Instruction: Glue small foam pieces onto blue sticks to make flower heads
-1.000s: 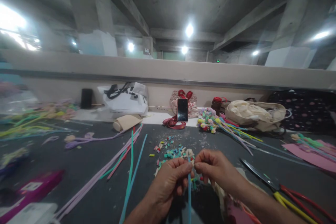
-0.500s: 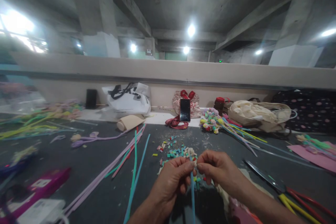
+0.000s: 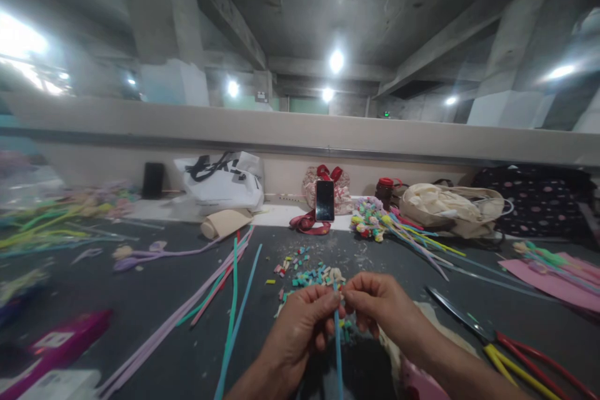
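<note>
In the head view, my left hand [image 3: 307, 322] pinches a thin blue strip [image 3: 338, 350] between thumb and forefinger; it hangs upright below the fingers. A small cream tuft [image 3: 335, 275] shows just above the fingertips, apparently at the strip's top end, though I cannot tell if it is joined. My right hand [image 3: 377, 300] is closed in a pinch right beside the left fingertips. Whatever it grips is hidden. Behind and below the hands lie small cut pieces [image 3: 312, 276] in teal, pink, yellow and white.
Long lilac strips [image 3: 187, 300] and teal strips [image 3: 234, 294] lie to the left. Scissors [image 3: 485, 331] with red and yellow handles lie at right. Further back are a bundle of colourful flower stems [image 3: 370, 219], a propped phone [image 3: 324, 201] and a white bag [image 3: 225, 181].
My right fingertips have come closer to the left ones at the strip's top; a pale bit seen between them is now hidden. The whole view has shifted slightly.
</note>
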`<state>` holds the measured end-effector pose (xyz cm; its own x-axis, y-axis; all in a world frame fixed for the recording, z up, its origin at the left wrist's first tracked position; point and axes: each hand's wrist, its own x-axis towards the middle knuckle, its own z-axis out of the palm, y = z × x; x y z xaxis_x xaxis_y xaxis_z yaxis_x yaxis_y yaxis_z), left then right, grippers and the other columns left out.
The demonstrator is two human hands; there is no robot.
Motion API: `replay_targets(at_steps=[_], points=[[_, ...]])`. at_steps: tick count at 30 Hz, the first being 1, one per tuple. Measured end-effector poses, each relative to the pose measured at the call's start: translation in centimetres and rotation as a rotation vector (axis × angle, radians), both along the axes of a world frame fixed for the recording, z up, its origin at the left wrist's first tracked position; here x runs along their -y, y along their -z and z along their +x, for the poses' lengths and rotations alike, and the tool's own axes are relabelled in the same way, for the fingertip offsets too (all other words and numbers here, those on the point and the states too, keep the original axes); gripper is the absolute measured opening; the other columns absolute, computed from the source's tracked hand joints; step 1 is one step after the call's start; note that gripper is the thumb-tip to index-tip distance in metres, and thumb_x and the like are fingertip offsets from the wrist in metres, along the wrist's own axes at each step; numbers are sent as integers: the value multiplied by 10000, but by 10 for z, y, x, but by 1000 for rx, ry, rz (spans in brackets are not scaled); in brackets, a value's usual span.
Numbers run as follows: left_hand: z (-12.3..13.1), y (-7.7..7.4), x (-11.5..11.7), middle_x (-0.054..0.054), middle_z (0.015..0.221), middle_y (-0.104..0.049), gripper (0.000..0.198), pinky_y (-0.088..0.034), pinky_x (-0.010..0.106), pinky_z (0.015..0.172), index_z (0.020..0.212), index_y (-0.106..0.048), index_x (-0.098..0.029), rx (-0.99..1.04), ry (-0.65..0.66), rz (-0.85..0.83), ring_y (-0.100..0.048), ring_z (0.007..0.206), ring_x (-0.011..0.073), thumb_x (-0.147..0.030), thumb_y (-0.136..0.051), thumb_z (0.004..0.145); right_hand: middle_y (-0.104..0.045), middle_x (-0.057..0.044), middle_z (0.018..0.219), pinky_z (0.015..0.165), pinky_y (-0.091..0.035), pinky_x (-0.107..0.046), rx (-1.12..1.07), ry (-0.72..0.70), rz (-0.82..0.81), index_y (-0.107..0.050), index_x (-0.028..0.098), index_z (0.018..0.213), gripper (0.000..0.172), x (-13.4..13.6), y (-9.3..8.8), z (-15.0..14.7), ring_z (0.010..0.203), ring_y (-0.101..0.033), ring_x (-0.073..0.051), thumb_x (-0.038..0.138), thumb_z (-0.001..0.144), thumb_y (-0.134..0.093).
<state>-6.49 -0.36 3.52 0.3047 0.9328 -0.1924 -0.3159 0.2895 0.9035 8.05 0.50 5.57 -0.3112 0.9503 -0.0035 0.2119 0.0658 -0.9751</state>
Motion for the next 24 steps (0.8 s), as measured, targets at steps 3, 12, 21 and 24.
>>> replay_targets(at_steps=[3,12,21,24], points=[[0,-1,1,-51,365,-462,279,-160,133,313,568,-529,-125,-51,-17,35,-304,276,3,-379,-635,613,-573,27,565,307,-283,-139,45,-8,58,-580,133,682,187,0,2,-2,341,-407,-31,316,698,-541],[1,0,1,-52,358,-441,301,-157,143,319,567,-528,-127,-55,-31,46,-289,283,10,-412,-601,628,-567,23,595,303,-280,-132,-113,59,-3,-559,130,689,278,-6,-3,9,365,-460,-36,405,713,-526],[1,1,1,-59,354,-436,296,-158,133,322,561,-517,-128,-54,-54,88,-288,280,3,-401,-588,653,-590,5,629,294,-287,-118,-121,4,-80,-559,120,682,260,1,2,1,376,-465,-35,375,722,-531],[2,1,0,-60,343,-436,310,-165,133,315,564,-523,-131,-74,-45,78,-287,273,5,-423,-599,635,-583,16,594,296,-289,-124,-86,-1,-61,-550,123,668,225,2,1,-2,361,-445,-33,346,684,-574]])
